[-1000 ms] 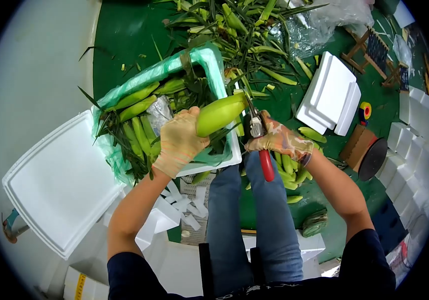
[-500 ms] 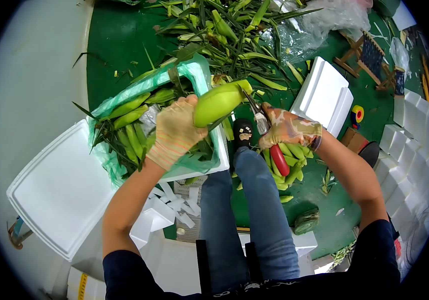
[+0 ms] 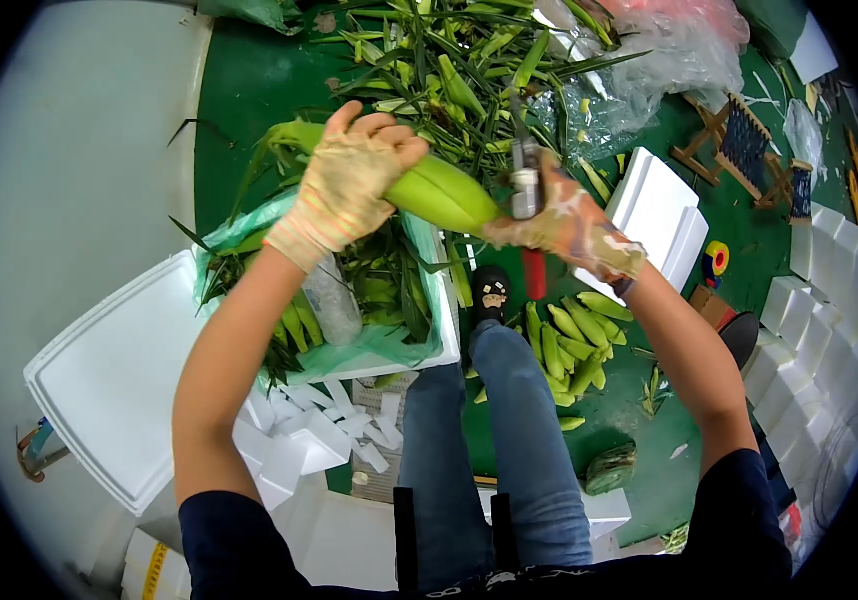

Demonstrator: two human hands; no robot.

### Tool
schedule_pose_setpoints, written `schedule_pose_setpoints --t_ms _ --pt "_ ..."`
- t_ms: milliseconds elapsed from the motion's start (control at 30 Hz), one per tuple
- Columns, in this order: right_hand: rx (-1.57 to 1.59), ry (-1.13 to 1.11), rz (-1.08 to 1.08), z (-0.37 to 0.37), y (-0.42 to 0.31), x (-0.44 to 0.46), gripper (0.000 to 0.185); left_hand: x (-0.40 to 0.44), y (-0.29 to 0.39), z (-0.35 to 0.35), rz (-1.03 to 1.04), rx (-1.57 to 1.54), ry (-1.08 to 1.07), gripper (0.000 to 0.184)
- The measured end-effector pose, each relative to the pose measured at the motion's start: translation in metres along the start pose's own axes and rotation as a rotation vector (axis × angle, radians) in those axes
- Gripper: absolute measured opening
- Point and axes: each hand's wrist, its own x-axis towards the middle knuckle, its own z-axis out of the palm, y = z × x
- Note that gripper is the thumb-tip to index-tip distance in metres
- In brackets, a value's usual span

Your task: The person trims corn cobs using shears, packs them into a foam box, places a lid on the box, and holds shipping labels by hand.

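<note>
My left hand (image 3: 352, 175), in a pale striped glove, is wrapped around an ear of corn (image 3: 442, 195) in its green husk. The ear slants down to the right across the middle of the view, its leafy end trailing to the left. My right hand (image 3: 569, 222), in a camouflage-patterned glove, grips pruning shears (image 3: 525, 180). Their blurred blades point up and a red handle shows below the hand. Its fingertips touch the ear's lower right end. Below my left hand stands a white foam box (image 3: 446, 300) lined with a green bag, holding more ears.
Several trimmed ears (image 3: 574, 345) lie piled on the green floor right of my leg. Stripped husks (image 3: 449, 80) heap up ahead beside clear plastic (image 3: 639, 70). Foam lids (image 3: 114, 370) (image 3: 654, 215) lie at either side. A tape roll (image 3: 716, 255) rests at the right.
My left hand has lifted the ear up and away from the box, and the ear now slants the other way. My right hand has turned the shears upright and moved its fingertips onto the ear's end.
</note>
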Motion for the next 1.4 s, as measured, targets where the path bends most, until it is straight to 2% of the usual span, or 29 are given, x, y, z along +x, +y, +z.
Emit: schedule_pose_setpoints --t_ms 33,67,133,200,267,300,333,367,433,500,567,600,667,733,767,800,833,867,900,933,967,1000,1067,1100,1133,1200,1233,1300,1400 --pt "-0.096 -0.081 0.064 -0.002 -0.014 0.0 0.062 0.002 0.008 -0.002 -0.018 0.012 0.092 0.053" --pt "-0.125 -0.044 -0.109 0.008 0.013 0.004 0.068 0.002 0.016 -0.004 -0.038 0.03 0.186 0.051" --pt "-0.194 0.06 -0.08 0.008 -0.008 -0.009 0.074 -0.009 0.04 -0.022 -0.242 0.012 0.373 0.061" --pt "-0.113 0.083 -0.062 0.011 -0.015 -0.026 0.093 -0.029 0.06 -0.011 -0.583 -0.331 0.658 0.054" --pt "-0.346 0.185 -0.077 0.031 -0.007 -0.038 0.094 -0.041 0.094 0.023 -0.98 -0.643 1.179 0.043" --pt "-0.352 0.168 -0.062 0.04 -0.005 -0.044 0.092 -0.047 0.107 0.018 -1.072 -1.263 1.257 0.035" --pt "-0.298 0.154 -0.11 0.046 -0.008 -0.051 0.079 -0.05 0.111 0.033 -1.088 -1.251 1.26 0.035" --pt "-0.245 0.113 -0.124 0.053 -0.005 -0.055 0.071 -0.052 0.114 0.06 -0.935 -0.903 1.082 0.035" --pt "-0.193 0.074 -0.156 0.062 0.011 -0.06 0.049 -0.052 0.117 0.073 -0.796 -0.583 0.882 0.035" --pt "-0.286 0.098 -0.186 0.059 0.022 -0.059 0.046 -0.039 0.105 0.066 -1.082 -2.269 0.978 0.034" --pt "-0.253 -0.106 -0.088 0.039 0.023 -0.049 0.032 -0.046 0.098 0.068 -1.055 -2.363 0.921 0.036" --pt "0.186 -0.213 0.175 0.031 0.005 -0.044 0.026 -0.053 0.093 0.068 -1.024 -2.439 0.877 0.038" --pt "0.557 -0.223 0.389 0.024 0.008 -0.031 0.022 -0.061 0.075 0.076 -1.122 -2.5 0.98 0.044" --pt "0.321 -0.071 0.26 0.015 0.006 -0.005 0.015 -0.07 0.057 0.073 -0.758 -2.743 0.92 0.047" --pt "0.219 0.054 0.209 0.009 -0.005 0.008 0.019 -0.076 0.05 0.07 -0.809 -2.666 0.849 0.049" --pt "-0.186 0.278 0.091 0.002 -0.005 0.025 0.028 -0.08 0.044 0.071 -0.843 -2.584 0.858 0.046" --pt "0.236 0.253 0.03 -0.008 0.028 0.062 0.035 -0.085 0.036 0.078 -0.894 -2.503 0.838 0.045" --pt "0.102 0.39 -0.146 -0.014 0.029 0.084 0.033 -0.091 0.029 0.089 -0.948 -2.419 0.818 0.043" --pt "0.0 0.315 -0.009 -0.018 0.003 0.075 0.036 -0.098 0.024 0.095 -0.953 -2.415 0.826 0.043" --pt "-0.104 0.243 0.127 -0.02 -0.027 0.063 0.039 -0.103 0.019 0.1 -0.985 -2.16 0.701 0.042" --pt "-0.244 0.23 0.072 -0.011 -0.032 0.049 0.041 -0.104 0.014 0.102 -0.997 -1.905 0.585 0.041" --pt "-0.387 0.213 0.024 -0.002 -0.033 0.032 0.044 -0.102 0.016 0.096 -0.999 -1.911 0.59 0.041" --pt "-0.513 -0.176 0.061 0.014 -0.04 0.006 0.06 -0.1 0.027 0.085 -0.921 -1.5 0.419 0.045" --pt "-0.552 -0.291 0.044 0.024 -0.036 -0.002 0.06 -0.103 0.032 0.083 -0.894 -1.452 0.356 0.054" --pt "-0.528 -0.426 0.116 0.029 -0.039 -0.003 0.072 -0.103 0.034 0.082 -0.89 -1.454 0.356 0.054" --pt "-0.342 -0.434 -0.096 0.044 -0.021 -0.001 0.087 -0.108 0.039 0.077 -0.939 -1.293 0.141 0.066" --pt "-0.33 -0.547 0.014 0.036 -0.016 0.0 0.097 -0.108 0.041 0.077 -0.979 -1.11 0.024 0.076" --pt "-0.368 -0.641 0.037 0.031 -0.028 0.004 0.101 -0.103 0.048 0.049 -0.957 -1.04 -0.017 0.076" --pt "-0.03 -0.722 0.08 0.03 0.001 0.007 0.109 -0.103 0.049 0.045 -0.904 -0.952 -0.048 0.076"
